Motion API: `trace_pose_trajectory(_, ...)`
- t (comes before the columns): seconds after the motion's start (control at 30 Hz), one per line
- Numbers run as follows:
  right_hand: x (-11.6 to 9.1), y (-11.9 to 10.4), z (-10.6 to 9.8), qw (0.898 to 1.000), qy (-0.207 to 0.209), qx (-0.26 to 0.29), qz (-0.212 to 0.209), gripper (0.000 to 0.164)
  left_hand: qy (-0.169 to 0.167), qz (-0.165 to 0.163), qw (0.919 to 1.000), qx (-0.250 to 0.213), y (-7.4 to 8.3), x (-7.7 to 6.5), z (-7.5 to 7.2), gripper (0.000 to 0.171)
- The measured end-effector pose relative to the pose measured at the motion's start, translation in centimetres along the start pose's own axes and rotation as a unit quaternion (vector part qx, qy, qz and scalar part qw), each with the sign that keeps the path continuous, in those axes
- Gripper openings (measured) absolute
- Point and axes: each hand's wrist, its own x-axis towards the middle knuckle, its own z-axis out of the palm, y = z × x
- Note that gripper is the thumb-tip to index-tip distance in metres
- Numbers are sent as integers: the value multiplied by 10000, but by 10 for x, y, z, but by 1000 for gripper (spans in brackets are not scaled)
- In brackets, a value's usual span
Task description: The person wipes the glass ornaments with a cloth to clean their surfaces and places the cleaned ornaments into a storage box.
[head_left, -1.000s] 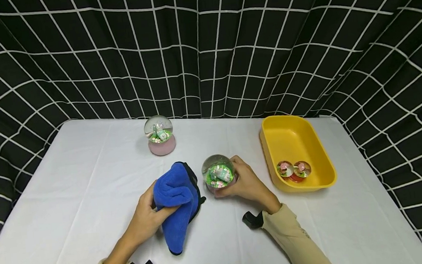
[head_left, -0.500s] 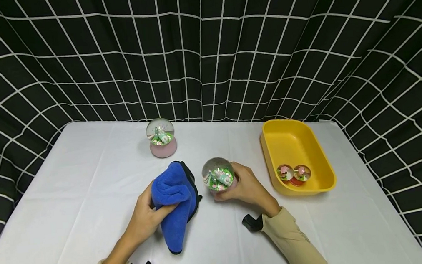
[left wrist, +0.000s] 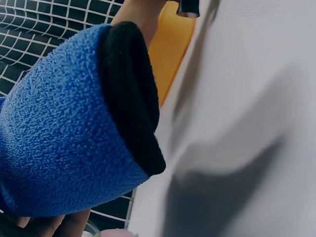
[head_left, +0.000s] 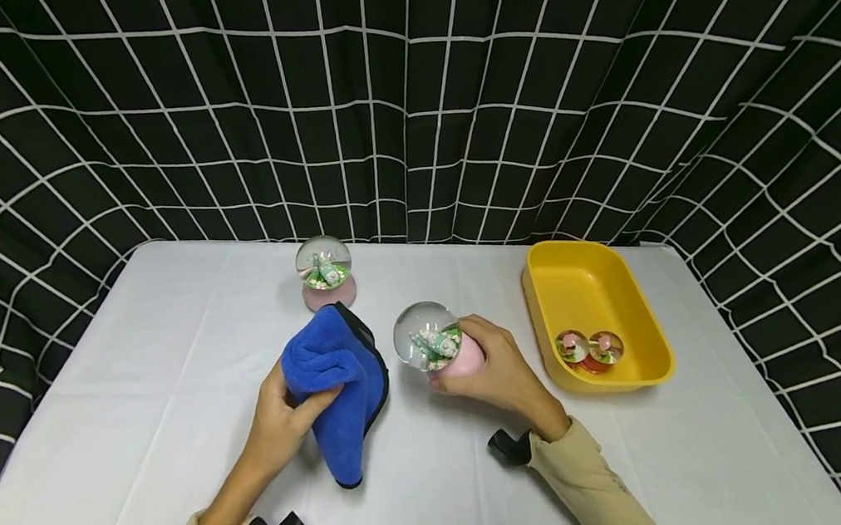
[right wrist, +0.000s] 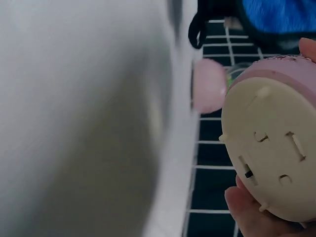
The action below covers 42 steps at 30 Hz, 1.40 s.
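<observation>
My left hand (head_left: 282, 420) grips a folded blue towel (head_left: 333, 378) with black edging, the thumb across its front and the other fingers mostly hidden behind it. My right hand (head_left: 500, 364) holds a snow globe (head_left: 429, 337) by its pink base, the glass tilted toward the left. Inside the glass is a green and white figure. The right wrist view shows the globe's cream underside (right wrist: 271, 148) with a small black switch, raised off the white cloth. Towel and globe are apart. A second snow globe (head_left: 325, 262) with a pink base stands upright behind the towel.
A yellow tray (head_left: 578, 261) sits on the white-covered table (head_left: 139, 387) at the right. Two small globes (head_left: 589, 349) with red and pink parts lie in its near end. A black curtain (head_left: 405, 89) with white grid lines hangs behind the table.
The right hand has tipped its snow globe to the left, showing more of the pink base. The left hand has shifted the towel slightly left and up, now partly overlapping the far globe's base.
</observation>
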Motion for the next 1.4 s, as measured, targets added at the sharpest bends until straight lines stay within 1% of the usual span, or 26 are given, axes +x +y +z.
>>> trace_pose_trajectory(0.07, -1, -6, -2, 10000, 38, 28, -50, 62, -7, 21, 10000, -60, 2, 4, -1, 60)
trace_pose_trajectory(0.17, -3, -16, -5, 9996, 96, -58, -265, 63, -111, 122, 9997, -182, 5, 10, -1, 60)
trace_pose_trajectory(0.27, -5, -23, -8, 9985, 107, -187, -499, 64, -283, 244, 9990, -246, 8, 16, -1, 61)
trace_pose_trajectory(0.3, -5, -25, -9, 9981, 111, -229, -568, 64, -345, 239, 9988, -244, 9, 18, -2, 61)
trace_pose_trajectory(0.47, -8, -32, -13, 9973, 102, -256, -682, 66, -634, 357, 9968, -337, 15, 29, -2, 58)
trace_pose_trajectory(0.53, -9, -34, -13, 9971, 87, -231, -726, 67, -825, 420, 9949, -413, 17, 32, 0, 56)
trace_pose_trajectory(0.63, -9, -34, -13, 9960, 58, -194, -872, 67, -1262, 422, 9900, -461, 19, 34, 3, 59)
trace_pose_trajectory(0.73, -10, -35, -13, 9943, 25, -227, -1046, 68, -1772, 270, 9828, -447, 20, 33, 8, 69)
trace_pose_trajectory(0.8, -10, -35, -12, 9926, 7, -284, -1179, 69, -1940, 196, 9799, -413, 20, 32, 11, 74)
trace_pose_trajectory(0.87, -10, -36, -12, 9905, 8, -356, -1327, 69, -1921, 210, 9803, -400, 19, 30, 14, 73)
trace_pose_trajectory(0.9, -10, -36, -12, 9895, 11, -388, -1393, 69, -1844, 262, 9817, -406, 18, 30, 14, 71)
trace_pose_trajectory(1.03, -10, -37, -13, 9873, 29, -421, -1534, 68, -1392, 443, 9884, -423, 17, 29, 16, 55)
trace_pose_trajectory(1.17, -11, -38, -15, 9868, -59, -409, -1564, 68, -1087, 421, 9922, -444, 16, 29, 15, 43)
trace_pose_trajectory(1.27, -11, -38, -16, 9861, -136, -373, -1616, 69, -1001, 382, 9935, -397, 15, 28, 15, 38)
trace_pose_trajectory(1.33, -11, -38, -18, 9855, -160, -359, -1649, 69, -1017, 337, 9935, -393, 15, 29, 14, 34)
trace_pose_trajectory(1.4, -11, -38, -19, 9853, -166, -367, -1658, 70, -1100, 220, 9927, -445, 15, 29, 14, 33)
